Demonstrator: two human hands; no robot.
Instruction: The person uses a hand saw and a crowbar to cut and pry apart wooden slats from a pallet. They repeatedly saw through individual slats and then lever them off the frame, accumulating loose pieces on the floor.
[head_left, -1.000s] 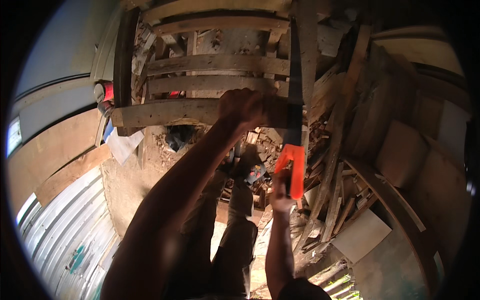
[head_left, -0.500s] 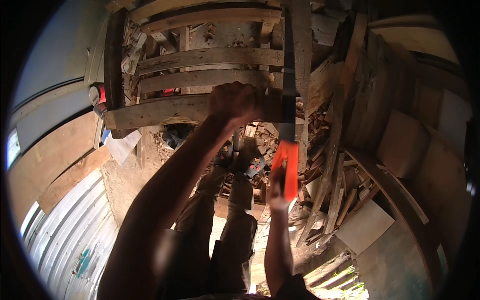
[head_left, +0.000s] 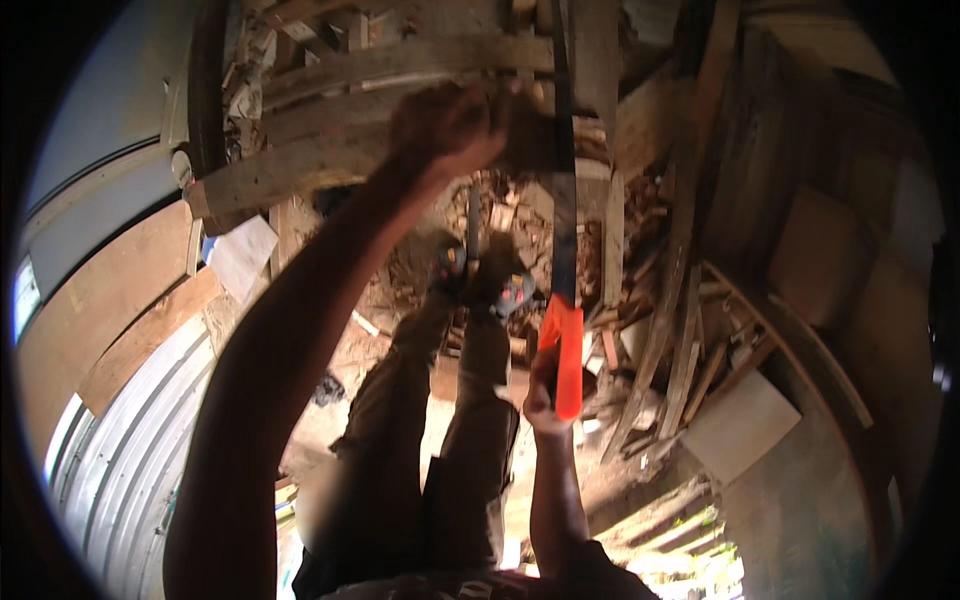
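Observation:
My right hand [head_left: 545, 398] is closed around the orange handle of a handsaw [head_left: 567, 365]. The long dark blade points away from me and crosses the edge of a dark, shaded piece of wood [head_left: 535, 135]. To the left of the blade, my left hand [head_left: 450, 128] is closed on that wood, bent into a fist and smeared by motion. Its fingertips are hidden. Under the wood lies a slatted wooden frame [head_left: 290, 172], its front plank running left from my left hand. Where the blade meets the wood, shadow hides the cut.
My legs [head_left: 480, 400] and shoes stand below the frame among wood chips and offcuts. Loose sticks [head_left: 680, 370] and a pale flat board [head_left: 742, 428] lie to the right. Corrugated metal sheeting [head_left: 130, 470] and leaning panels [head_left: 120, 290] line the left side.
The saw and my right hand have drawn back slightly toward me. The view has tilted, so the frame and my left hand sit higher in the picture.

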